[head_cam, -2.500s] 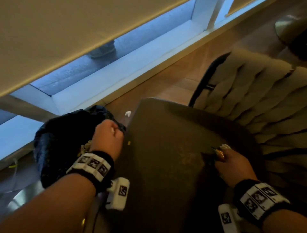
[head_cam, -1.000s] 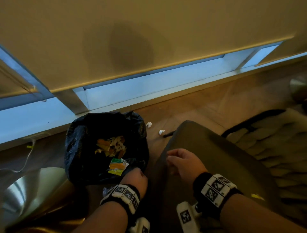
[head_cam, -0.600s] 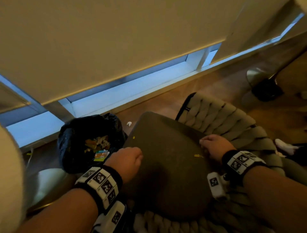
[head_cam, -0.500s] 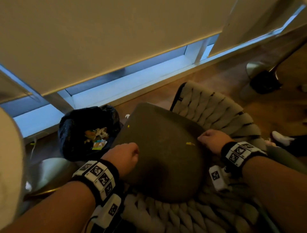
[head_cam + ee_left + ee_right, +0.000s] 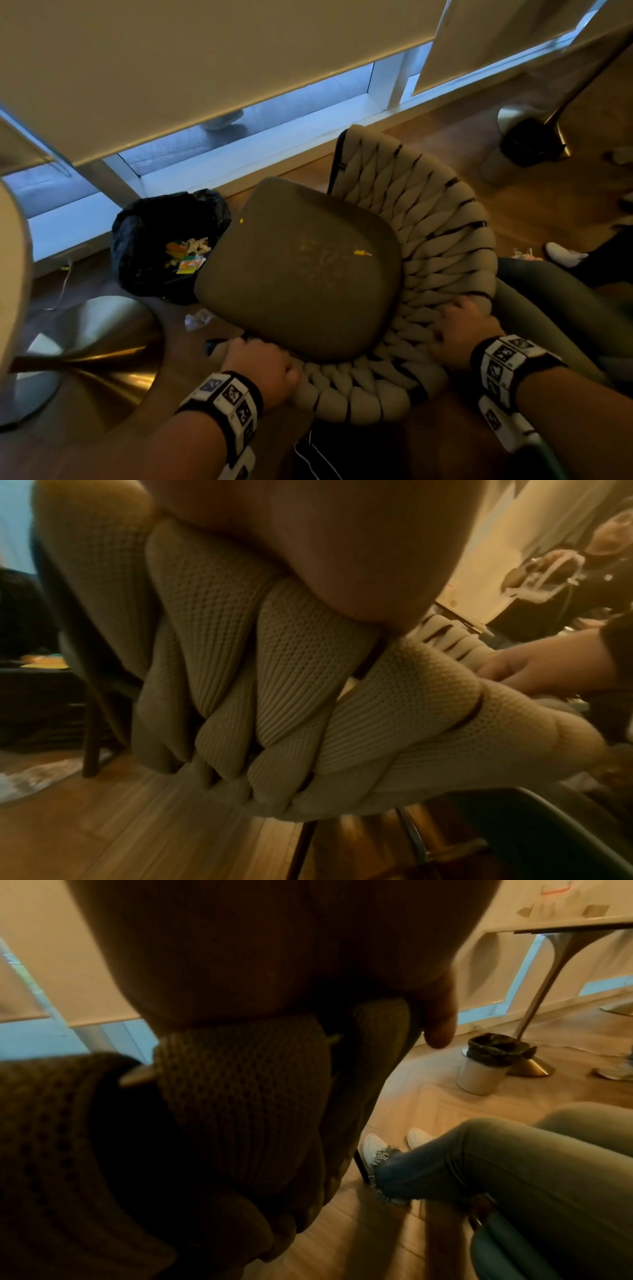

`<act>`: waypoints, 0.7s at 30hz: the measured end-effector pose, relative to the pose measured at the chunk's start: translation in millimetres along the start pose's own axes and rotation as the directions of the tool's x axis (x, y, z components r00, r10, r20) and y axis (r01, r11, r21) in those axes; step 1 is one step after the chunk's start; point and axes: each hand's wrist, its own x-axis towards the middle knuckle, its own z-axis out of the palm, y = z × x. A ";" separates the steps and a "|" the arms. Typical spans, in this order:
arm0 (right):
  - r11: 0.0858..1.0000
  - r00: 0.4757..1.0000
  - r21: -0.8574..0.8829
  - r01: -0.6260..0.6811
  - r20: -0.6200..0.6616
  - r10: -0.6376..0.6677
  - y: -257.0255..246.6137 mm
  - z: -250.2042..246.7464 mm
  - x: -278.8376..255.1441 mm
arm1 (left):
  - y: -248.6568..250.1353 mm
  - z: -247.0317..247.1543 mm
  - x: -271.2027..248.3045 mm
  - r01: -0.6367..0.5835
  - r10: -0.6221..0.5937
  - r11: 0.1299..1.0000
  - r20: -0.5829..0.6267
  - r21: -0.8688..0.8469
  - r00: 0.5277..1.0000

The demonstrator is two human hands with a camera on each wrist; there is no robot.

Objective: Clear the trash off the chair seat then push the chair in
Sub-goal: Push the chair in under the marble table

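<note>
Chair seat [image 5: 301, 274] sits angled beside the lined trash bin [image 5: 164, 246], a yellow scrap [image 5: 361, 253] remaining; left hand [image 5: 263, 370] and right hand [image 5: 459, 329] curl fingers over its woven backrest [image 5: 428, 219], seemingly to push.

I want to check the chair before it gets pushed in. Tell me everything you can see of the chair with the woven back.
The chair with the thick beige woven-rope back has a curved backrest wrapped round a smooth, dark olive padded seat on a thin dark frame. Small yellow scraps and pale crumbs lie on the seat. It stands on the wooden floor beside a black-lined trash bin. The left hand and right hand both grip the backrest's near rim.
</note>
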 end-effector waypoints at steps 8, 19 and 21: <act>0.995 0.994 -0.020 -0.102 -0.049 0.101 -29.2 17.2 -18.0 | -12.7 19.4 -14.6 0.040 -0.033 0.998 -0.135 0.051 0.990; 0.998 0.999 -0.060 -0.011 -0.043 0.008 -119.4 82.1 -77.6 | -75.6 98.3 -101.6 0.147 -0.149 0.989 -0.092 -0.028 0.985; 0.996 1.000 -0.089 0.007 0.017 -0.006 -134.3 98.0 -84.0 | -84.7 106.0 -119.2 0.156 -0.160 0.986 -0.060 -0.064 0.985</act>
